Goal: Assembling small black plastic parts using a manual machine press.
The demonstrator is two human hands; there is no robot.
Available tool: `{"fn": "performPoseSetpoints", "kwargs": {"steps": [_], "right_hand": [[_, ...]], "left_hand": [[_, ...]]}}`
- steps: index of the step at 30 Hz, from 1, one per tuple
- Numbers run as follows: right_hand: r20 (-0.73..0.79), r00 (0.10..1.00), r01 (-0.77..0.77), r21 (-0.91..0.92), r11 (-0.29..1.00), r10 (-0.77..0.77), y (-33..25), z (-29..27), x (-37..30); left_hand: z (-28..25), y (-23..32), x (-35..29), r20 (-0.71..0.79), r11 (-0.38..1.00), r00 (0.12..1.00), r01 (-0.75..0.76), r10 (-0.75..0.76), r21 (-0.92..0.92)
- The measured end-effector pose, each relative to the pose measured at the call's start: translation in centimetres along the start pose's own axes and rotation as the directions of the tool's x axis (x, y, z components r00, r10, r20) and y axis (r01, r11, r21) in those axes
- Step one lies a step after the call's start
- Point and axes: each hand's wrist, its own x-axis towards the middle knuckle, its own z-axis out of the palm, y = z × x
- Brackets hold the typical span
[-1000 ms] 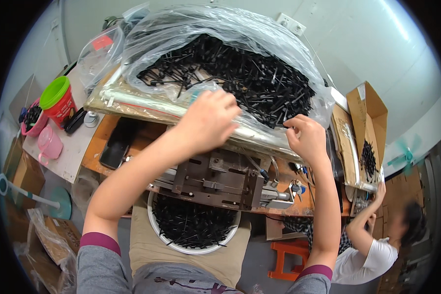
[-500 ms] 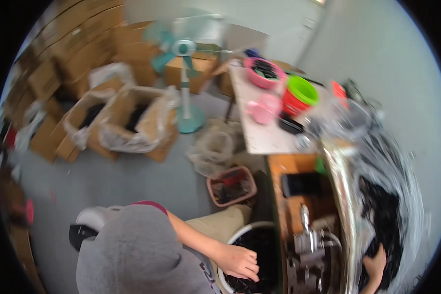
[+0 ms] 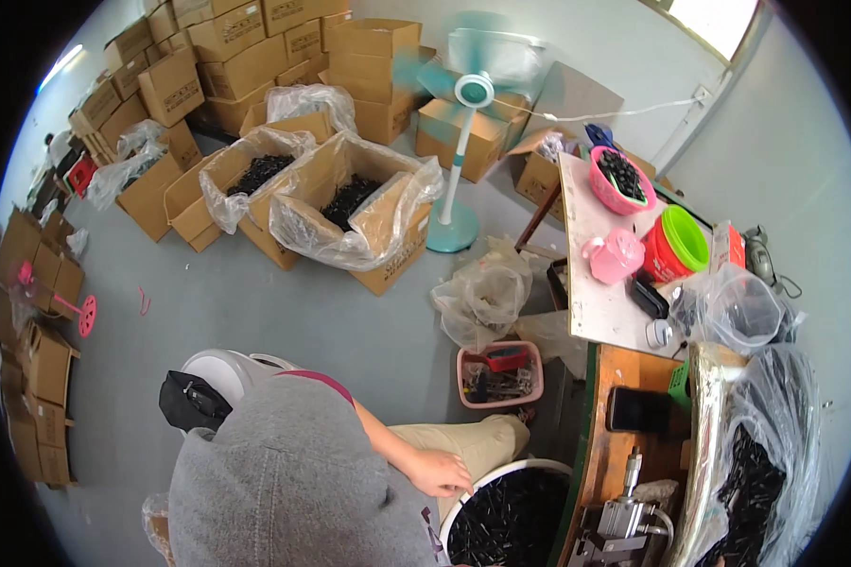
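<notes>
White tub (image 3: 528,463) rim right under the L hand (image 3: 437,471): fingers (image 3: 459,477) loosely bent, pointing down twd black pcs (image 3: 506,520) that fill the tub; can't tell if tips touch the rim or pinch a pc. R hand out of view, so can't tell its state. L forearm runs back to grey sleeve (image 3: 284,463) w/ maroon cuff. Beige trouser leg (image 3: 473,437) just beyond hand, next to tub.

On tub's right, wooden tabletop (image 3: 624,364): metal fixture (image 3: 622,520) nr bottom of view, black phone (image 3: 639,410) lying flat farther up. Past these, clear plastic bag (image 3: 790,397), open, w/ more black pcs inside.

White tabletop (image 3: 586,283) adjoining: pink bowl (image 3: 617,198) of dark bits, pink jug (image 3: 616,255), red bucket (image 3: 665,255) w/ green rim, all close together. Pink basket (image 3: 501,403) of mixed tools on grey floor (image 3: 255,312). Farther out: teal fan (image 3: 456,227), blades blurred; plastic-lined cartons (image 3: 394,269) w/ black pcs; stacked cartons (image 3: 232,42) behind.
</notes>
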Motion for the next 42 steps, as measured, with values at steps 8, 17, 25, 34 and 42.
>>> {"fn": "performPoseSetpoints", "kwargs": {"steps": [8,17,25,34,42], "right_hand": [[-0.190,0.981,-0.030,0.018,0.999,0.033,1.2,1.0,-1.1],[-0.072,0.994,-0.077,0.079,0.994,0.082,-1.5,-0.4,-2.8],[-0.308,0.948,0.055,-0.101,0.993,-0.084,-1.8,1.5,-1.5],[-0.353,0.935,0.091,0.242,0.966,0.000,-3.9,-0.9,-3.1],[-0.396,0.898,0.190,-0.042,0.981,-0.191,-9.8,-1.2,-0.8]], "left_hand": [[-0.8,-0.3,0.9,-0.102,0.999,0.994,-0.027,0.024,-0.026],[-1.3,0.4,2.0,-0.076,0.999,0.997,0.018,-0.015,0.036],[-1.3,0.6,1.7,-0.110,0.998,0.992,0.057,-0.056,0.003],[-1.5,0.3,2.8,-0.049,0.998,0.997,0.056,-0.054,0.029],[-1.6,1.1,3.7,-0.051,0.996,0.996,0.071,-0.068,0.054]]}}
